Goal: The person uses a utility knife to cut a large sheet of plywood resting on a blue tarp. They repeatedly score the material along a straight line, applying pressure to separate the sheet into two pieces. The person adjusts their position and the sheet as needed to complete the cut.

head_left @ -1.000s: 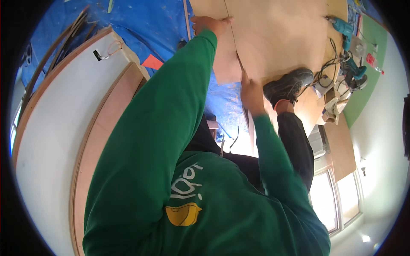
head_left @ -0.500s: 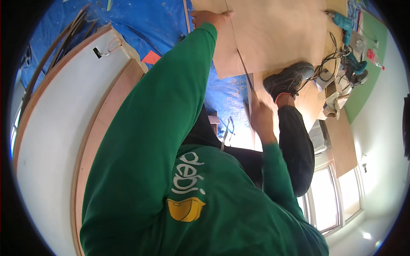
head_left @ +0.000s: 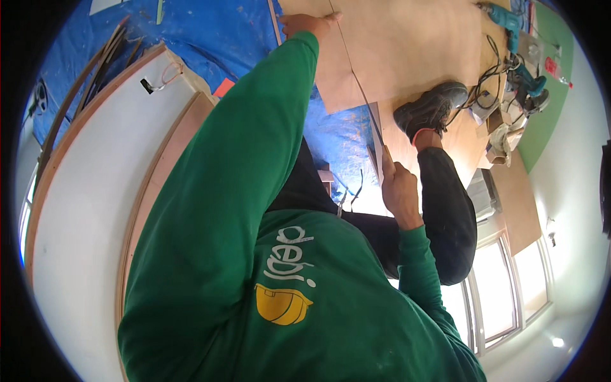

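Note:
My right hand (head_left: pixel 402 194) is closed around the light wooden handle of a handsaw (head_left: pixel 371 113). Its thin blade runs up and away into a long straight cut in a plywood sheet (head_left: pixel 414 48). At the far side, my left hand (head_left: pixel 309 25) bears on the strip of sheet left of the cut. Its thumb points right, by the cut line, while the other fingers bend at the sheet's left edge; their tips are hard to see. A dark work shoe (head_left: pixel 429 108) on my right foot presses on the sheet's near edge, right of the saw.
Blue tarp (head_left: pixel 223 32) covers the floor. A teal drill (head_left: pixel 506 25), another teal power tool (head_left: pixel 528 92) and black cables (head_left: pixel 490 76) lie right of the sheet. A low white wall (head_left: pixel 95 191) with wood trim stands left, near bundled strips (head_left: pixel 95 76). Windows (head_left: pixel 493 293) are lower right.
My right hand has drawn the handsaw slightly back toward me and to the right. The left hand keeps its place on the sheet; the whole view has shifted a little.

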Demonstrator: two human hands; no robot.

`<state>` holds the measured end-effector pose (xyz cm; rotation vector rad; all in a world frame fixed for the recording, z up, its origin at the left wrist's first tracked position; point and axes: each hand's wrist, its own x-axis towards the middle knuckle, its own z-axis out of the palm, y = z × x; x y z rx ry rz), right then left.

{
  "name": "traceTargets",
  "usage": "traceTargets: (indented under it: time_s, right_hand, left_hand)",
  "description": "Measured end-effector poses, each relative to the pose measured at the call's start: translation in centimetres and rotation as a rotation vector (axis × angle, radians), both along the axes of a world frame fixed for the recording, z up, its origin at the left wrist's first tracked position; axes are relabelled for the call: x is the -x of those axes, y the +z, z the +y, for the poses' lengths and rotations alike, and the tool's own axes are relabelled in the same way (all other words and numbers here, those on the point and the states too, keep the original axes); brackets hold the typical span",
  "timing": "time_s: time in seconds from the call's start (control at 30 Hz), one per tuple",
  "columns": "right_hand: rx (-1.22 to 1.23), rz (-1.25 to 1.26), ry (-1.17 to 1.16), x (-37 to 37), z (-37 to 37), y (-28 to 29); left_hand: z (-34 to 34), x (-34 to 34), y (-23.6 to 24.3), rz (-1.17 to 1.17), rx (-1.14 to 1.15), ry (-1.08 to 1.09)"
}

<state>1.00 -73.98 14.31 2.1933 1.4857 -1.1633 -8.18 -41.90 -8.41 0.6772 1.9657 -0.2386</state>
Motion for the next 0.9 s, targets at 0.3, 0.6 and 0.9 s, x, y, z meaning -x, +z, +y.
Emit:
traceTargets:
  time_s: [0.3, 0.6, 0.9]
  right_hand:
    - [-0.086, -0.076, -0.077, -0.5, 8.1, -17.6]
    - [-0.08, 0.023, -0.017, 0.1, -1.3, -1.6]
    - [-0.162, -0.064, -0.02, -0.1, 4.0, -18.1]
  left_hand:
    - [-1.1, -1.9, -0.1, 0.01, -0.034, -0.061]
    - [-0.1, -0.7, 0.3, 0.038, 0.021, -0.013]
    - [-1.8, -0.4, -4.5, -0.119, -0.136, -0.115]
